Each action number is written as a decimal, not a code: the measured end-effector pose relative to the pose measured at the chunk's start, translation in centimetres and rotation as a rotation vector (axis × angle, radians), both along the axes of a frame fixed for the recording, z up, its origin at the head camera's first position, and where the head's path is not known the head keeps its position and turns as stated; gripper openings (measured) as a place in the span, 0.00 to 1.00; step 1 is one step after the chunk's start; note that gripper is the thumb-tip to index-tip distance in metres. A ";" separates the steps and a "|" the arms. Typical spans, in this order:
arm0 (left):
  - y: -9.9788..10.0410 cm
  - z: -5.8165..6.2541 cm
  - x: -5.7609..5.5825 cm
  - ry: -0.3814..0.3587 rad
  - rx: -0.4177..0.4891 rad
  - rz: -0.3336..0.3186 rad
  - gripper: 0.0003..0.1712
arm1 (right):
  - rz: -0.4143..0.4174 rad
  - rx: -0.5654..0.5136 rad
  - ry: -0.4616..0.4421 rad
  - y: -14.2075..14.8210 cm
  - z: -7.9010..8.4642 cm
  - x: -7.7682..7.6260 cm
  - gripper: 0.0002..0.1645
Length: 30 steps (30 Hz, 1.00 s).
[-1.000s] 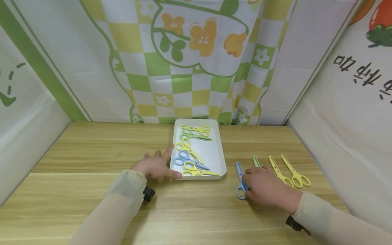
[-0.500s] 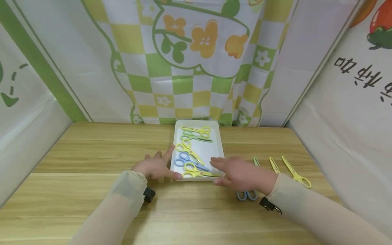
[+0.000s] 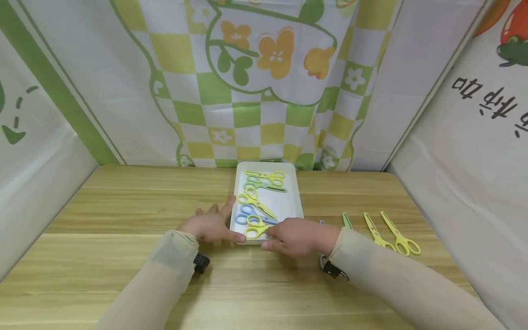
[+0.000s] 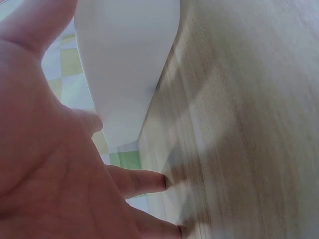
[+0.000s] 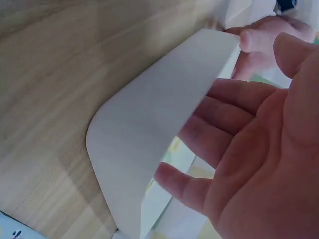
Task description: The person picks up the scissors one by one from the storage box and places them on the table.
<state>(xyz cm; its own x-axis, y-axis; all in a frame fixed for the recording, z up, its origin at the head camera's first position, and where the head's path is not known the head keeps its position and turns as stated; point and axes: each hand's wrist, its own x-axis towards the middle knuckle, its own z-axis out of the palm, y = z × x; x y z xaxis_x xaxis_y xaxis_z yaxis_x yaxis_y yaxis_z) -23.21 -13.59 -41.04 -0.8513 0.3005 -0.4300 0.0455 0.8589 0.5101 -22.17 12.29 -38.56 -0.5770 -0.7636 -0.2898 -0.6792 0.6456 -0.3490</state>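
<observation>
My left hand [image 3: 208,224] touches the left side of a white tray [image 3: 298,197], with its fingers spread out. In the left wrist view some fingertips [image 4: 152,182] rest near the wooden table beside the tray's wall. My right hand [image 3: 301,236] reaches over the tray's front right corner. Its fingers [image 5: 229,114] dip inside the rim, while the thumb [image 5: 294,55] stays apart. Under those fingers lie the front yellow scissors [image 3: 255,232], blades hidden. Behind them in the tray are blue scissors [image 3: 246,214], yellow scissors [image 3: 252,197], green scissors [image 3: 264,184] and more yellow scissors [image 3: 274,177].
Right of the tray on the table [image 3: 165,284] lie two yellow scissors [image 3: 377,233] and green scissors [image 3: 346,220], partly behind the right sleeve. Blue scissors [image 3: 322,261] are mostly hidden under the right wrist. A checked curtain [image 3: 255,114] hangs behind the tray.
My right hand has moved left from the scissors on the table to the tray's front. The front yellow scissors in the tray have shifted slightly. My left hand stays at the tray.
</observation>
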 end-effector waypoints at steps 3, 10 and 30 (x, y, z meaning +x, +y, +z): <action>0.0 -0.1 -0.1 -0.001 -0.009 -0.002 0.74 | -0.061 -0.068 0.043 0.7 0.3 -1.0 0.29; 0.0 -0.2 -0.1 -0.008 0.003 0.000 0.74 | -0.335 -0.168 0.070 4.3 0.3 -4.7 0.56; 0.1 0.1 0.1 0.008 -0.007 -0.010 0.74 | -0.410 -0.049 -0.266 6.5 -1.3 -4.8 0.87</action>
